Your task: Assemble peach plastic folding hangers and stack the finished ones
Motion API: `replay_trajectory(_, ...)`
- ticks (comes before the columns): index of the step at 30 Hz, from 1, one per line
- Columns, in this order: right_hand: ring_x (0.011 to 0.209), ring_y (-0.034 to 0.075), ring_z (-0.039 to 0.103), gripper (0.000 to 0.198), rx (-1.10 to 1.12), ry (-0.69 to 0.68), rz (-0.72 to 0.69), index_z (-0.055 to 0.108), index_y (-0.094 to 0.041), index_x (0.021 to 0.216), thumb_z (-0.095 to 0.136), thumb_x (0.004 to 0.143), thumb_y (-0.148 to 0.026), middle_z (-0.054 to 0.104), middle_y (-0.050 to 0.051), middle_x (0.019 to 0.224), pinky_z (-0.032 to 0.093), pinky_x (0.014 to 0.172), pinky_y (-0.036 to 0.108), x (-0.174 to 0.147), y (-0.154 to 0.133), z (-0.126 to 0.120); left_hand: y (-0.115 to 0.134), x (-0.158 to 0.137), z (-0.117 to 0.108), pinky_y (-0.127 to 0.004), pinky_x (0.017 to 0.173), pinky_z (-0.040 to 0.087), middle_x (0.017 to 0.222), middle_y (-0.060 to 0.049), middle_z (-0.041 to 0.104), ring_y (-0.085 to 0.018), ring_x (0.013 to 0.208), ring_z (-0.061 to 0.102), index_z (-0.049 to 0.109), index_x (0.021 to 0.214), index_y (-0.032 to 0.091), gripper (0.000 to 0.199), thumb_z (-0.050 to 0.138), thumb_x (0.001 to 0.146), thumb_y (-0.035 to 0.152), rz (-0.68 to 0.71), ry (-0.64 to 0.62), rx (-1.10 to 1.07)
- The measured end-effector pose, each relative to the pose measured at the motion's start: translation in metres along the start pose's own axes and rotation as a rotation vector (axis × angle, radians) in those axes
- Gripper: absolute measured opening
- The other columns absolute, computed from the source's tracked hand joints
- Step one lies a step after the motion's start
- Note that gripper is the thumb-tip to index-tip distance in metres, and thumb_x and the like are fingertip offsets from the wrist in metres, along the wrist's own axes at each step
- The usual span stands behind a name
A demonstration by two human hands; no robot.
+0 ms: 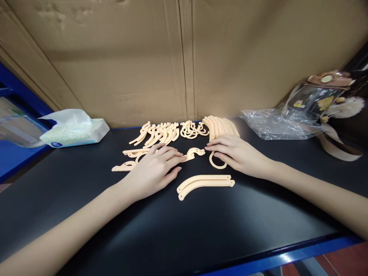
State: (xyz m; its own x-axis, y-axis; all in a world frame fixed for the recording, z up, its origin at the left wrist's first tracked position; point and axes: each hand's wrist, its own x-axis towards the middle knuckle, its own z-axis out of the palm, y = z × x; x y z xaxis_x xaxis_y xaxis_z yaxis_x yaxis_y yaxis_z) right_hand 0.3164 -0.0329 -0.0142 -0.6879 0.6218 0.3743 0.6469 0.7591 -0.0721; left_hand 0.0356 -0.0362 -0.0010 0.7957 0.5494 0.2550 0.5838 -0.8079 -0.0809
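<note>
The black counter (201,226) carries everything, with pale pieces ranked along its rear edge: slender curved ones (173,134) left of centre, looped ones in the middle, a stack of broader strips (217,126) to the right. A tissue box (96,130) sits toward the rear left corner. The left hand (156,166) lies palm down over several flat pieces (125,168), thumb and fingers apart; whether the right hand (238,155) pinches anything cannot be told. Two long bent strips (207,178) lie side by side nearer the front edge. A loop (217,166) shows under the right hand, and a small scroll-shaped piece (198,150) between both hands. Judging by this, sorting into kinds looks done; no joined pieces can be made out, and much seems left.
</note>
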Motion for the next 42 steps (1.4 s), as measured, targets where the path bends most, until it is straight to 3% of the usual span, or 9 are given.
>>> replay_trajectory(7, 0.103, 0.025, 0.055, 0.036, -0.268, -0.053, -0.085, 0.063, -0.015, 0.117, 0.042, 0.089, -0.007, 0.064, 0.011, 0.109, 0.045, 0.090, 0.042, 0.001, 0.009, -0.003, 0.001, 0.000, -0.001, -0.045, 0.098, 0.035, 0.116, -0.007, 0.064, -0.024, 0.111, 0.053, 0.058, 0.123, 0.023, 0.033, 0.043, 0.094, 0.025, -0.007, -0.010, -0.003)
replay_trajectory(13, 0.094, 0.026, 0.055, 0.030, -0.491, -0.065, -0.181, 0.066, -0.012, 0.111, 0.043, 0.091, -0.009, 0.064, 0.013, 0.099, 0.046, 0.084, 0.041, 0.004, 0.006, -0.003, 0.004, 0.001, -0.005, -0.044, 0.099, 0.034, 0.116, -0.007, 0.063, -0.023, 0.110, 0.053, 0.058, 0.121, 0.021, 0.030, 0.043, 0.094, 0.024, -0.012, 0.007, -0.038)
replay_trajectory(20, 0.090, 0.026, 0.053, 0.022, -0.547, -0.106, -0.186, 0.066, -0.012, 0.097, 0.046, 0.089, -0.008, 0.061, 0.011, 0.093, 0.042, 0.083, 0.039, 0.006, 0.003, -0.005, 0.023, 0.001, -0.019, -0.033, 0.094, 0.039, 0.111, -0.005, 0.061, -0.020, 0.110, 0.052, 0.061, 0.097, 0.020, 0.015, 0.050, 0.092, 0.030, 0.055, -0.020, -0.268)
replay_trajectory(24, 0.086, 0.023, 0.053, 0.021, -0.306, -0.019, -0.098, 0.061, -0.015, 0.095, 0.040, 0.095, -0.016, 0.061, 0.009, 0.090, 0.040, 0.081, 0.037, 0.005, 0.000, -0.006, 0.031, 0.001, -0.021, -0.034, 0.091, 0.038, 0.108, -0.004, 0.060, -0.021, 0.106, 0.051, 0.054, 0.079, 0.019, 0.015, 0.054, 0.088, 0.032, 0.080, -0.082, -0.345)
replay_trajectory(28, 0.077, 0.018, 0.053, 0.019, 0.198, 0.075, 0.127, 0.057, -0.018, 0.085, 0.045, 0.095, -0.028, 0.060, 0.005, 0.082, 0.041, 0.074, 0.032, 0.004, -0.009, -0.007, 0.034, 0.002, -0.018, -0.035, 0.089, 0.037, 0.106, -0.005, 0.060, -0.022, 0.103, 0.051, 0.048, 0.075, 0.019, 0.016, 0.055, 0.086, 0.028, 0.098, -0.107, -0.353)
replay_trajectory(33, 0.068, 0.014, 0.053, 0.021, 0.754, 0.044, 0.365, 0.056, -0.018, 0.076, 0.052, 0.090, -0.034, 0.057, -0.001, 0.070, 0.041, 0.067, 0.027, 0.005, -0.015, 0.000, 0.036, 0.004, -0.012, -0.033, 0.085, 0.037, 0.106, -0.005, 0.058, -0.020, 0.097, 0.051, 0.049, 0.075, 0.019, 0.014, 0.054, 0.086, 0.026, 0.122, -0.085, -0.337)
replay_trajectory(42, 0.061, 0.010, 0.046, 0.021, 0.999, -0.027, 0.453, 0.057, -0.016, 0.070, 0.058, 0.084, -0.032, 0.050, -0.004, 0.062, 0.036, 0.060, 0.025, 0.009, -0.016, 0.005, 0.039, 0.003, -0.006, -0.036, 0.090, 0.036, 0.111, -0.006, 0.058, -0.021, 0.099, 0.051, 0.055, 0.077, 0.018, 0.016, 0.053, 0.088, 0.029, 0.146, -0.058, -0.327)
